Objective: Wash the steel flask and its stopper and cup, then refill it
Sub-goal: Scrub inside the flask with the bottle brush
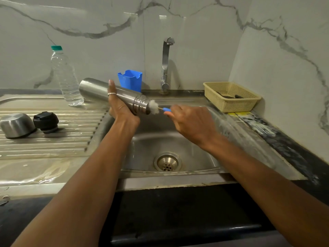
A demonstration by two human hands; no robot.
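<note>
My left hand (118, 106) grips the steel flask (94, 90) around its middle and holds it almost level over the sink (195, 163), mouth pointing right. A white bottle brush (154, 107) pokes out of the flask's mouth. My right hand (192, 122) holds the brush by its blue handle (166, 109). On the draining board (53, 143) at the left the steel cup (17, 124) lies upside down, and the black stopper (46, 122) stands beside it.
A clear plastic water bottle (66, 77) with a green cap stands at the back left. A blue holder (130, 80) sits beside the tap (166, 65). A beige basket (231, 96) rests on the right counter. No water runs from the tap.
</note>
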